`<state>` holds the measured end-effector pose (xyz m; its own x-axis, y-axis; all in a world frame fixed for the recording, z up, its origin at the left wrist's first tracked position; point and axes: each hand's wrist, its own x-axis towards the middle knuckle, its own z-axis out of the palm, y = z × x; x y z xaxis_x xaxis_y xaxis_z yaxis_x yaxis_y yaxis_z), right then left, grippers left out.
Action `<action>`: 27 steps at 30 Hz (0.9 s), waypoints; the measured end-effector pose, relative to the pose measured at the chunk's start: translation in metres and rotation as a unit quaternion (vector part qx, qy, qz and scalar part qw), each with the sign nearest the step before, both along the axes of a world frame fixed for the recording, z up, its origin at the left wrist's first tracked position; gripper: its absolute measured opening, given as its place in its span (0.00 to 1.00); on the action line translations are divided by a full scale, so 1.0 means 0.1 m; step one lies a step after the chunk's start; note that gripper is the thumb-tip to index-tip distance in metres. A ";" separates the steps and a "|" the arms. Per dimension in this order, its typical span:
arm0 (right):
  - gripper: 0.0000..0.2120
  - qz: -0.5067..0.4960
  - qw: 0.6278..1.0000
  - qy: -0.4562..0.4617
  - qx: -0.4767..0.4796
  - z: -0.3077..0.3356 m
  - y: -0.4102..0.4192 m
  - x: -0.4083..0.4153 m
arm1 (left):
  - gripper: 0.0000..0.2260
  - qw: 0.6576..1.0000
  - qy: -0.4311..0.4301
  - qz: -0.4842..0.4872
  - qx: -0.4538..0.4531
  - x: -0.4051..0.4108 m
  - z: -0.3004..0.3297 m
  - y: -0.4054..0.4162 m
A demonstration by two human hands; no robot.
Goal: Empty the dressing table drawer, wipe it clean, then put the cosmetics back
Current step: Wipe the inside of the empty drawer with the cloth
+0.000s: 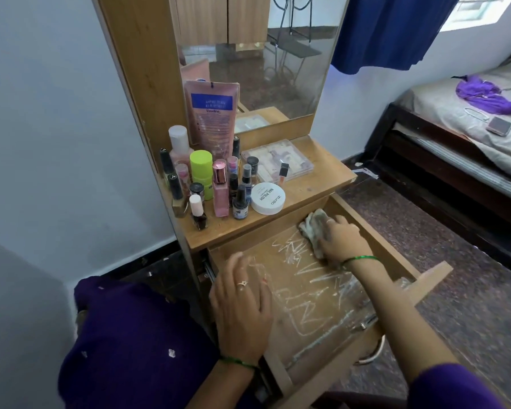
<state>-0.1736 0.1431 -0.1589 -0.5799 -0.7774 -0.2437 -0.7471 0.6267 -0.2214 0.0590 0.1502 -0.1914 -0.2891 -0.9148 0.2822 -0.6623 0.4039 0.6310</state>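
Observation:
The wooden drawer (396, 249) of the dressing table stands pulled out, with a clear plastic liner (313, 293) on its bottom and no cosmetics inside. My right hand (341, 239) presses a grey cloth (314, 224) onto the liner at the drawer's far right corner. My left hand (242, 305) rests flat on the drawer's left edge, fingers spread, holding nothing. The cosmetics stand on the table top (322, 172): several nail polish bottles (239, 202), a green-capped bottle (201, 172), a pink tube (211, 113), a white round jar (267, 198) and a clear compartment box (278, 160).
A mirror (263, 60) rises behind the table top. A bed (455, 119) with a purple garment and a phone stands at the right, past a strip of dark floor. A blue curtain (390, 31) hangs by the window. A white wall is close on the left.

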 end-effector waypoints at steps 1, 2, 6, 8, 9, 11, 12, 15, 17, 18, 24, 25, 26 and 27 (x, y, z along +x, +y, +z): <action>0.26 0.005 1.000 -0.002 0.013 -0.05 0.00 0.02 | 0.23 0.999 0.017 0.018 0.023 0.00 -0.01 -0.01; 0.27 0.013 1.000 -0.007 0.019 -0.09 0.00 0.04 | 0.24 0.998 0.036 0.030 0.041 0.00 -0.02 -0.03; 0.28 0.028 0.999 -0.008 0.015 -0.16 -0.03 0.03 | 0.26 0.986 0.107 0.075 0.101 0.02 -0.04 -0.08; 0.28 0.020 0.999 -0.023 0.017 -0.21 -0.06 -0.01 | 0.27 0.975 0.135 0.096 0.150 0.02 -0.04 -0.10; 0.28 0.014 0.999 -0.033 0.020 -0.23 -0.07 -0.02 | 0.27 0.969 0.144 0.099 0.172 0.02 -0.04 -0.11; 0.27 0.004 0.999 -0.037 0.026 -0.26 -0.09 -0.02 | 0.26 0.964 0.156 0.088 0.195 0.02 -0.06 -0.12; 0.27 -0.002 0.999 -0.035 0.027 -0.28 -0.10 -0.02 | 0.26 0.964 0.159 0.080 0.198 0.02 -0.08 -0.12; 0.27 -0.008 0.999 -0.033 0.020 -0.33 -0.14 0.01 | 0.26 0.963 0.163 0.073 0.203 0.01 -0.11 -0.12; 0.28 -0.010 0.999 -0.036 0.007 -0.37 -0.14 0.07 | 0.26 0.962 0.166 0.076 0.204 0.00 -0.11 -0.12; 0.28 -0.007 0.999 -0.036 0.003 -0.38 -0.14 0.12 | 0.26 0.962 0.167 0.078 0.203 0.00 -0.10 -0.11; 0.29 0.071 0.997 -0.023 0.012 -0.41 -0.13 0.64 | 0.25 0.966 0.157 0.084 0.189 -0.02 -0.06 -0.11; 0.29 0.090 0.996 -0.021 0.012 -0.42 -0.13 0.73 | 0.25 0.966 0.157 0.085 0.190 -0.02 -0.06 -0.11; 0.29 0.112 0.993 -0.018 0.015 -0.42 -0.12 0.83 | 0.25 0.966 0.157 0.085 0.187 -0.01 -0.05 -0.10; 0.29 0.137 0.990 -0.014 0.018 -0.43 -0.13 0.92 | 0.25 0.967 0.157 0.085 0.183 -0.01 -0.05 -0.10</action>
